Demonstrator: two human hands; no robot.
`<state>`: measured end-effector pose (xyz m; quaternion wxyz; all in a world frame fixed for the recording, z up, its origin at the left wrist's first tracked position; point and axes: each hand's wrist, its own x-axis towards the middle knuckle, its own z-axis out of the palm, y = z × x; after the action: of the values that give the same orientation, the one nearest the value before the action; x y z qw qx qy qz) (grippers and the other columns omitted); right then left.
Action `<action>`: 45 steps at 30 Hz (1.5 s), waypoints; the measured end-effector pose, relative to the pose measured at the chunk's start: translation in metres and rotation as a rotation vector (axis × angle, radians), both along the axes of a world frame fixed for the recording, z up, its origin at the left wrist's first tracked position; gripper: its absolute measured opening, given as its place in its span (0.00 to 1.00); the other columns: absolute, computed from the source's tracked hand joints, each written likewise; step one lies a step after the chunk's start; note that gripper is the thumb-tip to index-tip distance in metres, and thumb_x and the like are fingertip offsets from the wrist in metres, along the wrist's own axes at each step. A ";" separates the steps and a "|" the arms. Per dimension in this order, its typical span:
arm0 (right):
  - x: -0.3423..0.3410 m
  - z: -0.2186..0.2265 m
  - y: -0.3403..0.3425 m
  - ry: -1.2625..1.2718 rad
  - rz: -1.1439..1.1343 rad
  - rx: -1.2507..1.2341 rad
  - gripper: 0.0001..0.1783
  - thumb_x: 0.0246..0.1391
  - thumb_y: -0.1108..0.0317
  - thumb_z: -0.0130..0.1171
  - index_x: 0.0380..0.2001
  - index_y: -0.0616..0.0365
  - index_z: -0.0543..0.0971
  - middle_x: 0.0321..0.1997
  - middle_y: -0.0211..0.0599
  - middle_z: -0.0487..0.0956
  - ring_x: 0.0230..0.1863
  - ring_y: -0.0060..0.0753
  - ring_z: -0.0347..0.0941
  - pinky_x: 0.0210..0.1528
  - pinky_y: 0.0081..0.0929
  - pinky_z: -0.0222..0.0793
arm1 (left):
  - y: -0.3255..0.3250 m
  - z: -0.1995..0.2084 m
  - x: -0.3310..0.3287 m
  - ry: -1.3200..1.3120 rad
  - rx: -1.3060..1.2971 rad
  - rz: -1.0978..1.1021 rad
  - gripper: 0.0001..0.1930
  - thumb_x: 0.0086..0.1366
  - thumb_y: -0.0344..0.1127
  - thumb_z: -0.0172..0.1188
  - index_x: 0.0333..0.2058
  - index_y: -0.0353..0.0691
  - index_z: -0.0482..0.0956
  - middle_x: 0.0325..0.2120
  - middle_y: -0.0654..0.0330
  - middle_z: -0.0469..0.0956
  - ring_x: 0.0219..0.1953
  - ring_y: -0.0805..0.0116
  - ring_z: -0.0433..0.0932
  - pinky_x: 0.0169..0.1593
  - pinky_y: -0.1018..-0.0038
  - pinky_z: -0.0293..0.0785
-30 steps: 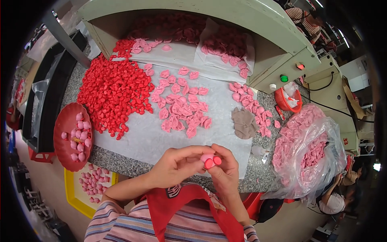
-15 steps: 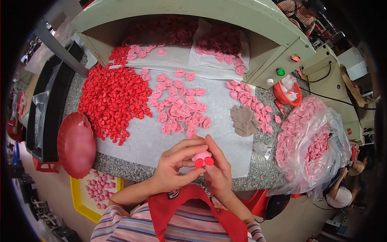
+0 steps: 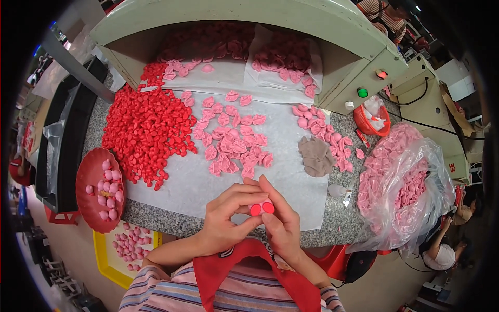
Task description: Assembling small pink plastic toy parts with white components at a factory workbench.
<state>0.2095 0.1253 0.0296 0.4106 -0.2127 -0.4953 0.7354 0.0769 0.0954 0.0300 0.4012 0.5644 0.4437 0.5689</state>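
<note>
Between the fingertips of both hands, over the table's near edge, is a small pink rubbery piece (image 3: 267, 201) with two round red caps (image 3: 255, 209) side by side facing me. My left hand (image 3: 224, 212) pinches it from the left. My right hand (image 3: 282, 222) closes on it from the right, thumb near the caps. Beyond the hands, folded pink pieces (image 3: 236, 145) lie loose on white paper (image 3: 182, 192). A heap of small red caps (image 3: 148, 130) spreads to their left. Right of the paper's middle lies a crumpled grey-brown cloth (image 3: 316, 157).
A red bowl (image 3: 86, 210) with pink pieces stands left, above a yellow tray (image 3: 106, 268). A pale green machine housing (image 3: 234, 11) spans the back. To the right are a clear bag (image 3: 431, 197) of pink pieces, an orange basket (image 3: 386, 126) and a small bottle (image 3: 337, 190).
The pink blur in the red bowl now shows as separate rounded pieces. Both hands stay nearly in place, and the two red caps in them have turned slightly.
</note>
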 end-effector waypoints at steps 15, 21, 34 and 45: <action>-0.007 -0.009 -0.006 -0.105 -0.110 0.022 0.23 0.54 0.71 0.42 0.54 0.68 0.59 0.54 0.49 0.63 0.55 0.35 0.60 0.56 0.28 0.55 | 0.009 -0.013 -0.004 0.149 0.175 0.111 0.14 0.42 0.19 0.62 0.32 0.33 0.75 0.31 0.52 0.74 0.33 0.68 0.75 0.32 0.77 0.74; 0.000 -0.020 -0.003 -0.056 -0.143 0.022 0.23 0.53 0.72 0.44 0.53 0.67 0.60 0.53 0.46 0.64 0.54 0.31 0.60 0.55 0.26 0.55 | 0.012 -0.013 0.000 0.176 0.133 0.038 0.15 0.44 0.18 0.60 0.34 0.32 0.74 0.33 0.53 0.72 0.34 0.68 0.75 0.37 0.78 0.74; 0.004 -0.008 0.007 -0.207 -0.145 -0.073 0.24 0.53 0.74 0.44 0.54 0.65 0.60 0.53 0.40 0.65 0.51 0.24 0.62 0.52 0.20 0.57 | 0.014 -0.019 0.008 -0.137 -0.123 0.011 0.17 0.47 0.17 0.60 0.38 0.29 0.71 0.38 0.52 0.68 0.41 0.66 0.73 0.43 0.76 0.75; 0.000 -0.009 -0.001 -0.203 -0.195 -0.005 0.25 0.54 0.63 0.50 0.51 0.70 0.63 0.50 0.44 0.68 0.50 0.29 0.64 0.51 0.23 0.60 | 0.017 -0.026 0.004 -0.058 0.117 0.047 0.15 0.42 0.17 0.63 0.32 0.31 0.75 0.30 0.54 0.72 0.31 0.69 0.72 0.35 0.76 0.70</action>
<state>0.2094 0.1242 0.0210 0.4272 -0.3342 -0.5095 0.6680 0.0813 0.1127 0.0045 0.3670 0.5595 0.4109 0.6192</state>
